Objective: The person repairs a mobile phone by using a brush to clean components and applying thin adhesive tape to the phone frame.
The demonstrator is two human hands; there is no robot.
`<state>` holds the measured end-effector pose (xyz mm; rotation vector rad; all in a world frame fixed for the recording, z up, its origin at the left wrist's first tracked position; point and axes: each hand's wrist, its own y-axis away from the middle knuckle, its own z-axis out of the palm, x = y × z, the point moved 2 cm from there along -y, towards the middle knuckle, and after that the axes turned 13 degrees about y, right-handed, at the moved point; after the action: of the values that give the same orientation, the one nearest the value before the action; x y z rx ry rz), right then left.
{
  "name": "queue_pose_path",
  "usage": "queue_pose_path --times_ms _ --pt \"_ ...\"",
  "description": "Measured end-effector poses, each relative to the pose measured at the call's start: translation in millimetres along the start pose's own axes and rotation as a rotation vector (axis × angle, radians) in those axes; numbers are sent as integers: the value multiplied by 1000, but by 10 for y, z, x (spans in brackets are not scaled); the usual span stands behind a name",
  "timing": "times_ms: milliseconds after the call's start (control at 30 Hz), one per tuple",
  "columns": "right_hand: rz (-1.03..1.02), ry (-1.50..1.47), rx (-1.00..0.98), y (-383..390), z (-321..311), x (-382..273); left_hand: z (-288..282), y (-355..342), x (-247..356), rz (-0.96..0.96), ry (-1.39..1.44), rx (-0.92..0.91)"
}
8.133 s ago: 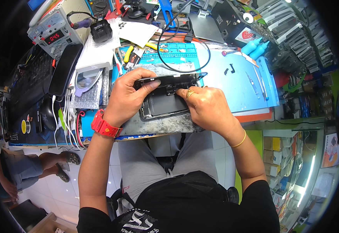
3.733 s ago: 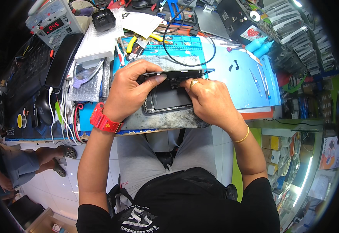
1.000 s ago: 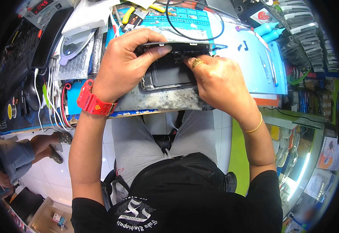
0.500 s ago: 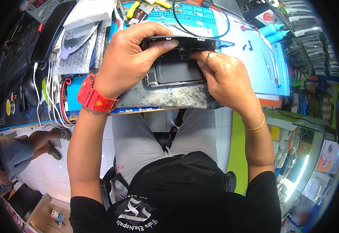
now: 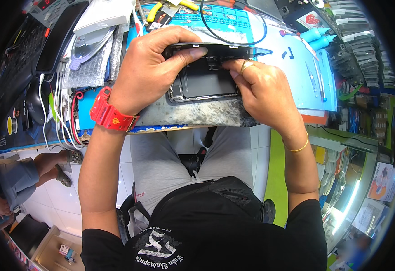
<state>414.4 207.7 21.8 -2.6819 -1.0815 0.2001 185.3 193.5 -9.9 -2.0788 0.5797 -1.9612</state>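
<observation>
An opened phone (image 5: 209,83) lies on a grey, stained mat at the bench's front edge, its dark inside facing up. My left hand (image 5: 150,70) grips the phone's lifted screen panel (image 5: 227,49), thumb on the inner side and fingers behind, keeping it tilted up along the far side. My right hand (image 5: 267,88) is closed at the phone's right side, its fingertips reaching in under the panel. They touch the small dark parts (image 5: 213,63) between panel and body. What lies between those fingertips is hidden.
A blue work mat (image 5: 197,19) with small parts and yellow-handled pliers (image 5: 154,12) lies behind the phone. A black cable (image 5: 266,29) loops over it. Blue bottles (image 5: 317,37) stand at right. Bubble wrap (image 5: 86,74) and white cables (image 5: 59,108) crowd the left. A person's leg (image 5: 48,167) shows at left.
Both hands and the phone stay almost where they were. My right fingertips have shifted only very slightly under the panel.
</observation>
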Motion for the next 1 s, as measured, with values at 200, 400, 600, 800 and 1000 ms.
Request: queue_pose_path --times_ms 200,400,600,800,1000 --pt "-45 -5 137 17 -15 -36 -2 -3 16 13 -35 -2" --pt "-78 42 123 58 41 -28 -4 -6 19 32 -61 -6" --pt "-38 61 -7 63 8 -62 -2 -5 44 40 -66 -10" --pt "-54 22 66 67 51 -34 -2 -6 27 34 -49 -7" --pt "-29 14 6 64 30 -38 -3 -7 19 44 -55 -9"
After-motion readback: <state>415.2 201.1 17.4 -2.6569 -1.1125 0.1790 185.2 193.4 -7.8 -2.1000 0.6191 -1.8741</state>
